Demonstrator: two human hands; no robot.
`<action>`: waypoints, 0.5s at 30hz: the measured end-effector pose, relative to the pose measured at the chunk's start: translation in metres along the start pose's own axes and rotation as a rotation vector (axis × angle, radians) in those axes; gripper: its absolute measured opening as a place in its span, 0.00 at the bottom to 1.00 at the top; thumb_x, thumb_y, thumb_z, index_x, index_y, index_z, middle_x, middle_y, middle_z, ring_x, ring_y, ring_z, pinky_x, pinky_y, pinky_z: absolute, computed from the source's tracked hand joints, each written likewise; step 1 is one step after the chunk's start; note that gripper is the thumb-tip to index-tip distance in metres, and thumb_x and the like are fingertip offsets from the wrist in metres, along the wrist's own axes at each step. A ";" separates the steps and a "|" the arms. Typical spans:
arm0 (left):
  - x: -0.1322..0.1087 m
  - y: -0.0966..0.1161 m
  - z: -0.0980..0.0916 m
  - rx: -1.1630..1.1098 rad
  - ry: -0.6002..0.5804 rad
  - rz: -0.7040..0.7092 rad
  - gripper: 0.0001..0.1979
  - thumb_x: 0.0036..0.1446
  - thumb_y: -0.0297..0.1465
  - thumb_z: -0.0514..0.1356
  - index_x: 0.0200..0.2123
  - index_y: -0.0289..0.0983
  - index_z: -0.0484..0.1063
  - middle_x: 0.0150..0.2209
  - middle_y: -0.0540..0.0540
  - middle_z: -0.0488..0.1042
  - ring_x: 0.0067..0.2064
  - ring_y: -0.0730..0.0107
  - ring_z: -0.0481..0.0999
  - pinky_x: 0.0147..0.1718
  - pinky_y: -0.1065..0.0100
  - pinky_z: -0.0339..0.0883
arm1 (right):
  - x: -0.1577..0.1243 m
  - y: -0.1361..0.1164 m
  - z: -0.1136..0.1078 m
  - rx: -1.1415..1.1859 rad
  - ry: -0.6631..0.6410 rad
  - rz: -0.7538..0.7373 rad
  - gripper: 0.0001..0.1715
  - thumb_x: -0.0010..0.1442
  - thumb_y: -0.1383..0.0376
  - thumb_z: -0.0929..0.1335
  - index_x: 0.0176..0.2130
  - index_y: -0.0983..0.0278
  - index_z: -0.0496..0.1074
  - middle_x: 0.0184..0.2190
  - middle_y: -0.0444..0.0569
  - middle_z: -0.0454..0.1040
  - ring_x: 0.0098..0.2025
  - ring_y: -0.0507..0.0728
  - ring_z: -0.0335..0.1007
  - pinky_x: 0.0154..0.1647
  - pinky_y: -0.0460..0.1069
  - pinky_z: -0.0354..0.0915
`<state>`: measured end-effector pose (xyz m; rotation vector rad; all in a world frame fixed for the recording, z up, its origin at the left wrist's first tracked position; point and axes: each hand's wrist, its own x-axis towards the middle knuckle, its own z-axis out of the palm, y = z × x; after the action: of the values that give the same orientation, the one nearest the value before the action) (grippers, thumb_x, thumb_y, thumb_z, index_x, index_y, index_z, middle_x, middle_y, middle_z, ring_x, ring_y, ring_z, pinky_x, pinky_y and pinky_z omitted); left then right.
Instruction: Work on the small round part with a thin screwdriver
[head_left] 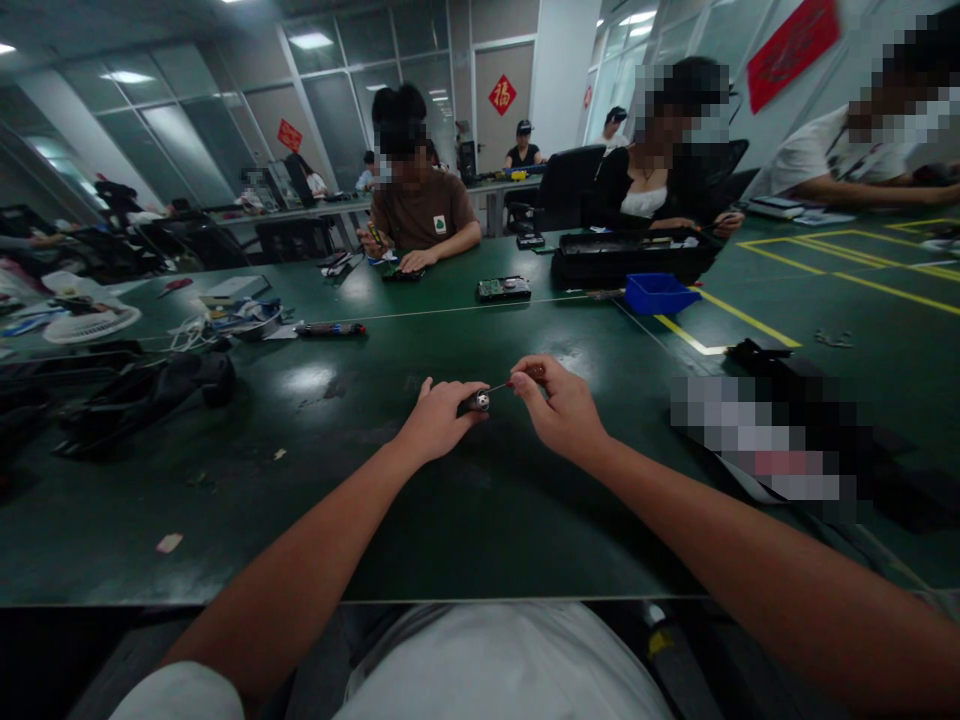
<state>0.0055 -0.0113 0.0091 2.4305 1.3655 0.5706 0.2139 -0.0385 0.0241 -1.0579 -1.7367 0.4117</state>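
Near the middle of the green table, my left hand (pixel 439 418) is closed round a small dark cylindrical part (pixel 481 401) with a silvery round end. The end faces right and toward me. My right hand (pixel 559 405) pinches a thin screwdriver (pixel 512 384) with a reddish handle mostly covered by the fingers. Its metal shaft points left, and the tip is close to the upper edge of the cylindrical part; whether they touch is too small to tell.
A green circuit board device (pixel 504 289), a blue bin (pixel 658 294) and a long black housing (pixel 634 262) lie beyond my hands. Black parts (pixel 150 395) are at left, a pen-like tool (pixel 330 329) nearer. A person (pixel 424 200) works opposite.
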 end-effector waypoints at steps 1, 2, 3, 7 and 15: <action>0.000 0.000 0.000 0.000 -0.001 -0.003 0.19 0.63 0.35 0.60 0.57 0.47 0.70 0.51 0.46 0.76 0.56 0.56 0.72 0.65 0.35 0.42 | 0.000 0.000 0.000 0.000 -0.008 -0.001 0.08 0.67 0.59 0.64 0.40 0.59 0.70 0.33 0.48 0.77 0.35 0.57 0.75 0.37 0.52 0.66; 0.000 0.000 0.000 -0.001 -0.002 -0.008 0.19 0.63 0.35 0.60 0.57 0.47 0.70 0.51 0.45 0.76 0.56 0.56 0.71 0.66 0.35 0.42 | 0.000 0.000 0.000 -0.001 -0.012 -0.002 0.08 0.67 0.59 0.64 0.40 0.59 0.70 0.33 0.47 0.77 0.35 0.57 0.75 0.37 0.52 0.66; 0.000 0.000 0.000 -0.003 -0.005 -0.012 0.19 0.63 0.35 0.60 0.58 0.46 0.69 0.51 0.45 0.76 0.56 0.55 0.71 0.66 0.35 0.42 | 0.001 0.001 0.000 -0.002 -0.012 -0.002 0.08 0.67 0.59 0.64 0.40 0.59 0.70 0.33 0.47 0.78 0.35 0.57 0.75 0.38 0.52 0.66; 0.000 0.000 -0.001 -0.019 -0.009 -0.021 0.19 0.64 0.35 0.60 0.58 0.47 0.69 0.53 0.45 0.76 0.58 0.55 0.70 0.66 0.36 0.42 | 0.000 0.002 0.000 -0.001 0.005 0.010 0.08 0.68 0.58 0.64 0.41 0.59 0.70 0.33 0.48 0.78 0.35 0.57 0.76 0.38 0.52 0.66; -0.002 0.001 -0.002 -0.055 0.029 -0.034 0.19 0.63 0.34 0.61 0.57 0.46 0.70 0.52 0.46 0.76 0.56 0.54 0.71 0.66 0.37 0.43 | -0.001 0.004 -0.004 -0.007 0.066 0.009 0.10 0.69 0.58 0.63 0.40 0.59 0.70 0.33 0.47 0.77 0.34 0.57 0.74 0.37 0.52 0.66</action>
<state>0.0046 -0.0132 0.0107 2.3598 1.3812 0.6295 0.2189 -0.0382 0.0224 -1.0731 -1.6763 0.3724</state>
